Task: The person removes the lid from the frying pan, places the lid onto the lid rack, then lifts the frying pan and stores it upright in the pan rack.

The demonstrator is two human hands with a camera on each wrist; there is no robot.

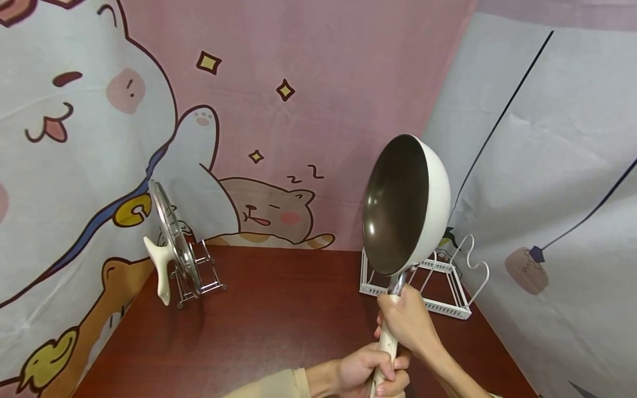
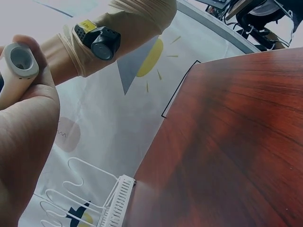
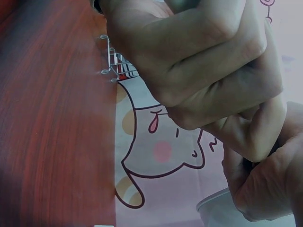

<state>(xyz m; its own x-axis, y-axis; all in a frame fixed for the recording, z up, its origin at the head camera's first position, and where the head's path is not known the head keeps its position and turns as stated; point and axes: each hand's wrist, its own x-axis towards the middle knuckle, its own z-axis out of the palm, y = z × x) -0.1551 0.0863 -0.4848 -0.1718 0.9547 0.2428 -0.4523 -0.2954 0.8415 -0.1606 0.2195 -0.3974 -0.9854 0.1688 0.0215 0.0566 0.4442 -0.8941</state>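
Observation:
A wok (image 1: 435, 204) with a white outside and a dark inside is held up over the right part of the table, tilted on its side with its opening facing left. My right hand (image 1: 410, 320) grips its pale handle (image 1: 389, 340) close to the metal neck. Lower down, my left hand (image 1: 365, 370) is wrapped round the same handle near its end. In the left wrist view the hollow handle end (image 2: 21, 61) sticks out of the grip. Curled fingers fill much of the right wrist view, with the wok's rim (image 3: 213, 201) below.
At the back right, behind the wok, stands a white wire rack (image 1: 448, 309). A glass lid (image 1: 175, 237) with a cream handle (image 1: 161, 268) leans upright in a small metal rack (image 1: 214, 273) at the left. Printed cloth (image 1: 338, 83) hangs around the reddish-brown table (image 1: 259, 309).

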